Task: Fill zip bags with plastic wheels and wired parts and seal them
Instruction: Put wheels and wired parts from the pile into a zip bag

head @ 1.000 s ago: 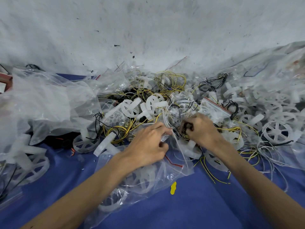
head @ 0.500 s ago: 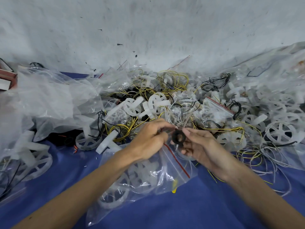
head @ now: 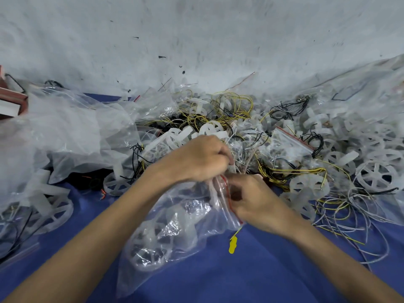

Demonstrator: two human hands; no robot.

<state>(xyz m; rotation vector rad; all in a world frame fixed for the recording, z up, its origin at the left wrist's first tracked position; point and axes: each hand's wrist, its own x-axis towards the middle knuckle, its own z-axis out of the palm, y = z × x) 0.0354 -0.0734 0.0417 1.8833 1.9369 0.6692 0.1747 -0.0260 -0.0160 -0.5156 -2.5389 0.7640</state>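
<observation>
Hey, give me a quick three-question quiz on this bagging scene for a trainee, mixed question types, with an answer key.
1. True or false: the zip bag gripped by the left hand is empty.
2. The bag's seal strip is: A red, B green, C black.
3. Fill in: the small tag lying on the blue cloth is ____.
Key: 1 false, plastic wheels show inside it; 2 A; 3 yellow.
</observation>
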